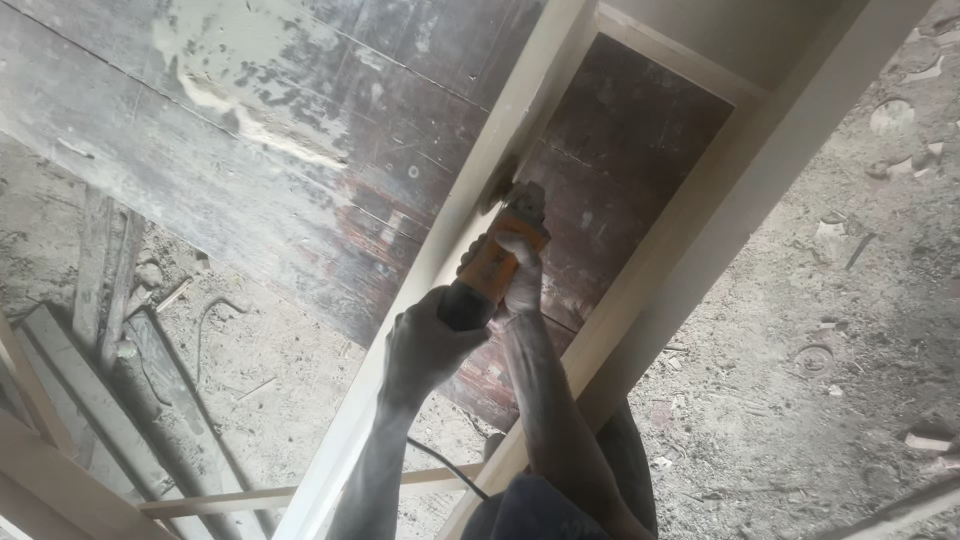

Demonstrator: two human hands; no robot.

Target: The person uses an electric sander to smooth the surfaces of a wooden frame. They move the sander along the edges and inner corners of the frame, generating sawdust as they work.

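Two hands [425, 345] [520, 280] grip one orange grinder [495, 265]; two pale rails [440, 260].

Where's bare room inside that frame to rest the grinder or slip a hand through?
Free: the dark board between the two pale rails, beyond the grinder, up to the top crosspiece. Crowded: nearer you, where the left hand, right hand and cord fill the gap.

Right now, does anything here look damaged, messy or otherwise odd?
The dark board under the pale wooden frame is badly worn, with its coating flaked off in patches. Scraps and debris litter the dusty ground. Both hands, left hand and right hand, grip the orange power tool bare and dust-coated.
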